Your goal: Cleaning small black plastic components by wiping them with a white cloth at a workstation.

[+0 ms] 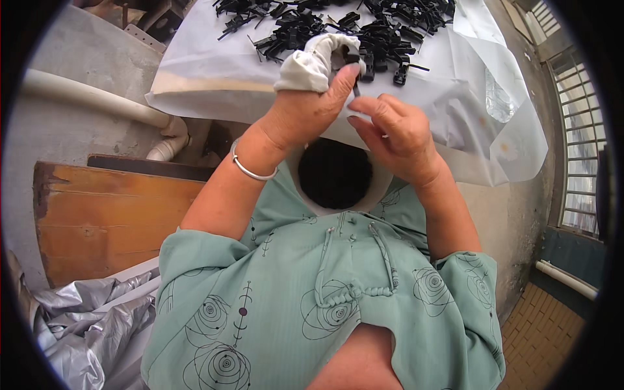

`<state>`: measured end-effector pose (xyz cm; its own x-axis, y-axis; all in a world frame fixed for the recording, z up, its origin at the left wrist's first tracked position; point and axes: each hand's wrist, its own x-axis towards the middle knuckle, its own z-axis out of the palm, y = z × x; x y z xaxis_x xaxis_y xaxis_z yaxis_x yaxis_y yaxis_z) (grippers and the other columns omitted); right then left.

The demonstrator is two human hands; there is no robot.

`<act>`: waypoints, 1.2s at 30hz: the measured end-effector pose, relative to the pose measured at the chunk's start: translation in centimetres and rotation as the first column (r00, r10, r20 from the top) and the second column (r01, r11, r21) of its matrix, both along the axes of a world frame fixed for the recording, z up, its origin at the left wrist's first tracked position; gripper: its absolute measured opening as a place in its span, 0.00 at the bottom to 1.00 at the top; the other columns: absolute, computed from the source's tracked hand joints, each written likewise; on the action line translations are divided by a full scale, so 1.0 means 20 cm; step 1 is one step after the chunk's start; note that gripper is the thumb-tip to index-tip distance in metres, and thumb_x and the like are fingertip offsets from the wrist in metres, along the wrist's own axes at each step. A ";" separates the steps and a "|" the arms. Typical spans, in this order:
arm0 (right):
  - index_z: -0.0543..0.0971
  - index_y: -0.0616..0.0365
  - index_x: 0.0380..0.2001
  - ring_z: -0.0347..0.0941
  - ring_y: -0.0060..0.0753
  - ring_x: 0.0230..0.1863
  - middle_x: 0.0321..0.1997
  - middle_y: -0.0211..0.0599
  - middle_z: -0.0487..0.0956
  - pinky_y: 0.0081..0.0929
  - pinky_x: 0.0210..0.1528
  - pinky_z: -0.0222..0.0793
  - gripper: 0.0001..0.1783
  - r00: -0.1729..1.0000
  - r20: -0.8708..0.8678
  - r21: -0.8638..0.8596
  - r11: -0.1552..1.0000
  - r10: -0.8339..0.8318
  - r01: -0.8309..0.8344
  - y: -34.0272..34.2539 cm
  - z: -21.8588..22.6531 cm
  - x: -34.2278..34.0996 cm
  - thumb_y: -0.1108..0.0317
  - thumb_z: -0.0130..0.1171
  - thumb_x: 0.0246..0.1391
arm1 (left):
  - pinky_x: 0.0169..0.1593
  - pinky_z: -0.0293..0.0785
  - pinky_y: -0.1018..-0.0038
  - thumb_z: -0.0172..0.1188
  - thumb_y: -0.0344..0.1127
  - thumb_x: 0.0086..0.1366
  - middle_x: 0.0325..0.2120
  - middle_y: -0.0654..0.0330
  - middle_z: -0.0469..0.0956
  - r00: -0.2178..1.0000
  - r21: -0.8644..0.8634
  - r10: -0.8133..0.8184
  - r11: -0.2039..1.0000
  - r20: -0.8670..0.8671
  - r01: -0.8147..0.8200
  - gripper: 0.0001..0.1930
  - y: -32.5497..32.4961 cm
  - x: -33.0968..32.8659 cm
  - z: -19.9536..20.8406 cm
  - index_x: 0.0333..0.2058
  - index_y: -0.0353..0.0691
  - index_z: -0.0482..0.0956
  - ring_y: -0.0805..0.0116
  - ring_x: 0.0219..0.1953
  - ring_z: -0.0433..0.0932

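Observation:
My left hand [302,116] is raised at the near edge of the table, with a white cloth glove [305,70] over its fingers and the thumb bare. Between thumb and gloved fingers it grips a small black plastic part [351,58]. A thin dark piece extends from that part toward my right hand [400,133]. The right hand's fingers are curled in a pinch close to it; what lies between the fingertips is too small to make out. Beyond both hands, a heap of similar black plastic parts [383,39] is spread over the table.
White plastic sheeting [448,107] covers the table and hangs over its edge. Between my knees stands a round white container [383,179] with a dark inside. At left are a pipe [97,97], a wooden board [117,214] and silvery sheeting [91,325]. A barred window [582,130] is at right.

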<state>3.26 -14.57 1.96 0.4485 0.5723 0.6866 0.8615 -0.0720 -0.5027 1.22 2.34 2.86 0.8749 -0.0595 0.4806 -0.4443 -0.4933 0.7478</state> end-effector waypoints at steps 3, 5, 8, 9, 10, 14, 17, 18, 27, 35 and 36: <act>0.75 0.60 0.35 0.62 0.24 0.16 0.19 0.34 0.71 0.21 0.17 0.57 0.15 0.987 0.158 0.122 0.992 -0.031 0.012 0.01 -0.03 0.00 0.81 0.62 0.39 | 0.31 0.66 0.88 0.51 0.31 0.64 0.32 0.63 0.72 0.998 -0.242 -0.017 0.970 0.052 0.029 0.16 -0.05 -0.04 -0.09 0.48 0.35 0.61 0.82 0.28 0.67; 0.74 0.60 0.33 0.60 0.20 0.16 0.19 0.30 0.70 0.19 0.17 0.56 0.13 0.995 0.059 0.151 0.986 -0.081 0.071 0.02 -0.01 -0.02 0.80 0.62 0.41 | 0.28 0.67 0.85 0.51 0.30 0.63 0.30 0.63 0.71 0.998 -0.352 -0.053 0.935 -0.038 0.037 0.15 -0.07 -0.11 -0.09 0.47 0.33 0.63 0.81 0.25 0.68; 0.73 0.59 0.30 0.57 0.14 0.18 0.19 0.23 0.67 0.15 0.19 0.54 0.08 0.947 -0.306 0.193 0.968 -0.097 0.162 0.04 -0.01 -0.08 0.77 0.61 0.45 | 0.22 0.65 0.87 0.50 0.28 0.63 0.28 0.64 0.71 0.927 -0.616 -0.283 0.784 -0.244 0.077 0.13 -0.09 -0.22 -0.03 0.46 0.32 0.65 0.83 0.21 0.68; 0.72 0.59 0.28 0.55 0.11 0.19 0.19 0.20 0.65 0.13 0.20 0.52 0.07 0.834 -0.550 0.205 0.960 -0.048 0.190 0.05 -0.01 -0.09 0.75 0.61 0.47 | 0.22 0.65 0.86 0.50 0.27 0.63 0.28 0.64 0.71 0.893 -0.659 -0.339 0.750 -0.296 0.066 0.13 -0.07 -0.24 -0.02 0.46 0.32 0.66 0.84 0.20 0.68; 0.72 0.59 0.28 0.55 0.11 0.19 0.19 0.20 0.65 0.13 0.20 0.52 0.07 0.842 -0.539 0.212 0.960 -0.041 0.182 0.05 -0.01 -0.09 0.75 0.61 0.47 | 0.21 0.65 0.86 0.50 0.27 0.62 0.28 0.64 0.71 0.852 -0.699 -0.396 0.714 -0.343 0.051 0.13 -0.06 -0.25 -0.01 0.46 0.33 0.66 0.84 0.19 0.68; 0.70 0.60 0.25 0.54 0.12 0.21 0.19 0.20 0.64 0.13 0.23 0.54 0.08 0.817 -0.574 0.032 0.996 -0.053 0.087 0.03 0.01 -0.07 0.69 0.56 0.54 | 0.23 0.66 0.86 0.51 0.25 0.60 0.28 0.63 0.73 0.911 -0.715 -0.294 0.699 -0.289 -0.001 0.14 -0.09 -0.31 -0.05 0.45 0.32 0.68 0.84 0.22 0.68; 0.70 0.64 0.23 0.59 0.19 0.23 0.17 0.27 0.66 0.19 0.27 0.60 0.13 0.823 -0.567 -0.054 0.998 -0.021 -0.012 0.00 -0.02 -0.05 0.66 0.48 0.59 | 0.30 0.70 0.83 0.52 0.24 0.57 0.30 0.61 0.75 0.938 -0.559 -0.125 0.825 -0.324 -0.083 0.14 -0.09 -0.31 -0.04 0.43 0.30 0.71 0.81 0.27 0.70; 0.70 0.64 0.23 0.59 0.19 0.23 0.17 0.27 0.66 0.19 0.27 0.60 0.13 0.827 -0.562 -0.052 0.998 -0.015 -0.018 0.01 -0.03 -0.06 0.66 0.48 0.59 | 0.33 0.71 0.81 0.53 0.24 0.56 0.30 0.60 0.75 0.949 -0.484 -0.030 0.865 -0.313 -0.132 0.14 -0.09 -0.31 -0.05 0.43 0.30 0.71 0.80 0.29 0.71; 0.72 0.65 0.22 0.61 0.22 0.19 0.16 0.32 0.69 0.24 0.23 0.61 0.14 0.658 -0.748 0.092 0.996 0.083 -0.020 0.08 -0.18 -0.10 0.67 0.50 0.57 | 0.43 0.71 0.76 0.52 0.23 0.57 0.38 0.56 0.73 0.978 0.168 0.200 0.968 -0.057 -0.188 0.14 -0.10 -0.30 -0.11 0.44 0.29 0.70 0.72 0.38 0.73; 0.76 0.63 0.27 0.61 0.14 0.21 0.20 0.27 0.70 0.19 0.23 0.59 0.06 0.802 -0.593 -0.172 0.985 -0.079 -0.030 -0.02 -0.08 -0.03 0.70 0.56 0.51 | 0.30 0.66 0.84 0.47 0.28 0.63 0.33 0.62 0.68 0.953 -0.623 -0.181 0.782 -0.244 -0.010 0.20 -0.03 -0.28 -0.11 0.53 0.35 0.57 0.79 0.27 0.65; 0.76 0.62 0.28 0.61 0.15 0.21 0.19 0.28 0.71 0.18 0.23 0.59 0.05 0.840 -0.541 -0.185 0.981 -0.046 -0.065 -0.03 -0.08 -0.03 0.71 0.59 0.49 | 0.27 0.64 0.86 0.46 0.28 0.64 0.31 0.63 0.68 0.896 -0.752 -0.281 0.654 -0.343 -0.082 0.19 -0.03 -0.28 -0.09 0.53 0.35 0.57 0.81 0.24 0.64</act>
<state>2.74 -15.23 0.33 0.7094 0.6711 0.2153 0.4575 -0.2062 -0.8650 -4.47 1.80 1.03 0.9985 0.0528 0.0157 -0.0322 0.3271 0.9444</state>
